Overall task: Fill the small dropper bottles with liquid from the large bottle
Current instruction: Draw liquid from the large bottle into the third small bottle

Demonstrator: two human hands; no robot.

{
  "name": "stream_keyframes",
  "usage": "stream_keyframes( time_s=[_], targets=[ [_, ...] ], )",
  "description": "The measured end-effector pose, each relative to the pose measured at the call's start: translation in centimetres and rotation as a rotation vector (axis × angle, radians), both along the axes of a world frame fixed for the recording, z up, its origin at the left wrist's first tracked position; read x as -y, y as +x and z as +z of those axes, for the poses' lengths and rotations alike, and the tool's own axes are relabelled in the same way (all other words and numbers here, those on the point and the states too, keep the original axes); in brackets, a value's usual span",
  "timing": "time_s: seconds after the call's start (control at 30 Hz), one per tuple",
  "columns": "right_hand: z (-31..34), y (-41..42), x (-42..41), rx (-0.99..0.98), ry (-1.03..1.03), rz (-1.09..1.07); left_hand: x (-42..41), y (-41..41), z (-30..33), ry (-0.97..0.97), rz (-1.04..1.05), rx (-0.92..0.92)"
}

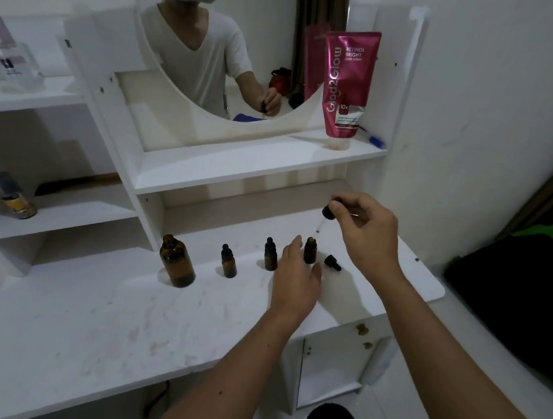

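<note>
A: Presently, item one: right hand [366, 224] pinching a dropper [325, 216] by its bulb, glass tip just above the mouth of the open small bottle [310, 250].

B: Item two: left hand [296, 277], fingers loosely extended, steadying that bottle; whether it touches, I cannot tell.

A: Large bottle [176, 261] uncapped, well apart at left; two small bottles [229, 262] capped between; loose cap [332, 262] beside.

B: Step, by my reading: dispensing. Next calls for a squeeze, tip kept centred.
</note>
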State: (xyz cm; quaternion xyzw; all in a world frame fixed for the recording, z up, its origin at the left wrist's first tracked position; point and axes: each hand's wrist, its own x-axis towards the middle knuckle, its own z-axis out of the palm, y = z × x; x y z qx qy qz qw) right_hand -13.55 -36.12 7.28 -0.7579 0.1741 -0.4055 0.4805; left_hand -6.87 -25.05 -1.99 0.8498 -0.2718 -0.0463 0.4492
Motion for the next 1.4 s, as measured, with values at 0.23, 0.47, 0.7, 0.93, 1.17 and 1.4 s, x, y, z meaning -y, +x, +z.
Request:
stream_keyframes(
  time_s=[0.23, 0.47, 0.7, 0.93, 1.17, 1.4],
  targets=[
    [-1.0, 0.3, 0.2, -0.002, 0.020, 0.028, 0.7, 0.7, -0.7, -0.065, 0.065, 0.088],
    [-2.0, 1.6, -0.4, -0.122, -0.153, 0.110, 0.5, 0.9, -1.2, -0.056, 0.052, 0.102],
    [-2.0, 2.4, -0.6, -0.140, -0.137, 0.036, 0.3, 0.7, -1.0, -0.065, 0.047, 0.107],
    [-1.6, 2.3, -0.6, -0.163, -0.091, 0.032, 0.3, 0.7, -1.1, -0.071, 0.035, 0.117],
    [-1.3, 2.0, -0.5, -0.173, -0.044, 0.060, 0.3, 0.7, -1.2, -0.060, 0.043, 0.119],
    [-2.0, 2.0, -0.9, -0.098, -0.062, -0.015, 0.4, 0.8, -1.1, -0.064, 0.041, 0.108]
  ],
)
